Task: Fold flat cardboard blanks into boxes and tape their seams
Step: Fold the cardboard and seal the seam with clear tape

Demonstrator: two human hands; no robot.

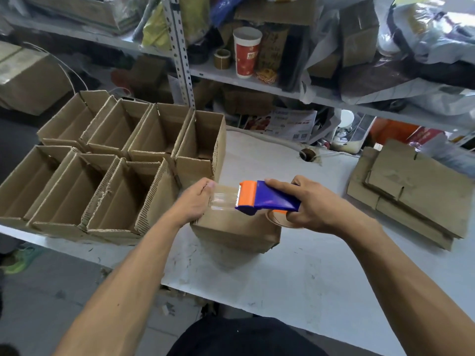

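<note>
Clear tape (pixel 224 199) stretches over the box (pixel 235 228) — left hand (pixel 195 201) pins its end, right hand (pixel 307 205) grips the dispenser (pixel 267 197).

Right hand (pixel 312 205) gripping tape dispenser (pixel 267 199) — clear tape (pixel 223 199) stretched to left hand (pixel 196 201), over box (pixel 236 229)

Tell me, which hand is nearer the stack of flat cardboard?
Right. The right hand, holding the tape dispenser, is closer to the flat cardboard stack; the left hand is farther, by the open boxes.
</note>
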